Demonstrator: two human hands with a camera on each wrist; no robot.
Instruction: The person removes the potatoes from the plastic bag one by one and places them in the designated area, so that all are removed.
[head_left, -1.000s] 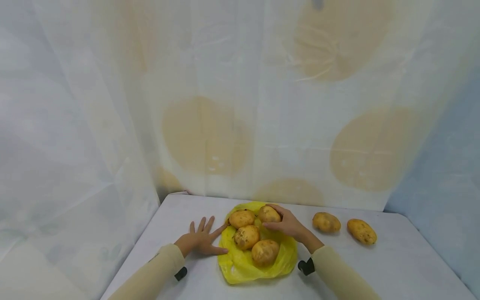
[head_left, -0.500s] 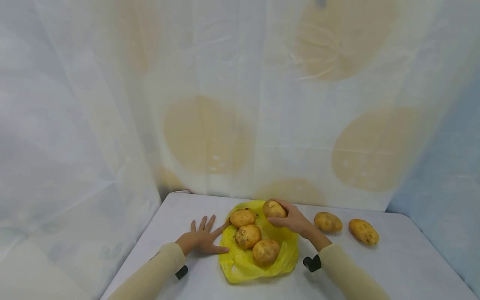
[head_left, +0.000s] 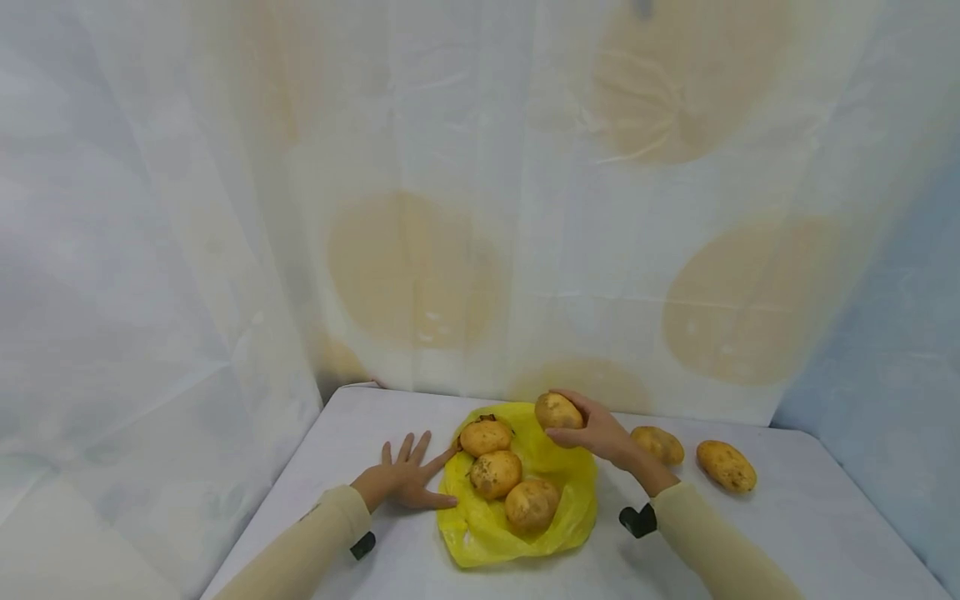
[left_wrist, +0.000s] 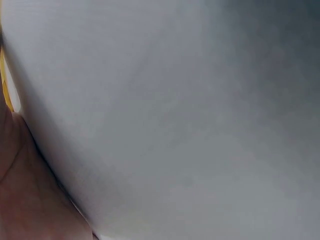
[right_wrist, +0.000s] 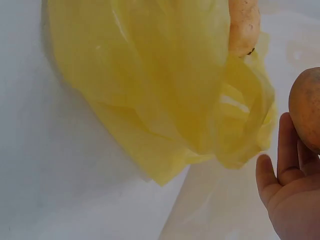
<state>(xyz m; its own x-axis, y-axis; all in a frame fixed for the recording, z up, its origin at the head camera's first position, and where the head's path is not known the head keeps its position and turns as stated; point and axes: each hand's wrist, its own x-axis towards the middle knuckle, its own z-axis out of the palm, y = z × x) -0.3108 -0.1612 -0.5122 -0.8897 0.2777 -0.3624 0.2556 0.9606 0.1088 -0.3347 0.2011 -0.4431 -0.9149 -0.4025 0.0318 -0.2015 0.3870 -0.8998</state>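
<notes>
One potato (head_left: pixel 557 412), gripped in the right hand (head_left: pixel 598 432) at the far right edge of the yellow bag (head_left: pixel 576 496), sits right of three bagged potatoes (head_left: pixel 496 474) and left of two loose potatoes (head_left: pixel 726 466), the left hand (head_left: pixel 408 481) spread flat at the bag's left edge.

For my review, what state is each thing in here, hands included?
Yellow bag: crumpled, spread on the table.
Three potatoes: unpeeled, in or on the bag, unclear which.
Held potato: unpeeled, apart from the bag.
Right hand: gripping that potato.
Left hand: fingers spread, at the bag's edge.
Two outer potatoes: unpeeled, lying on the table.
</notes>
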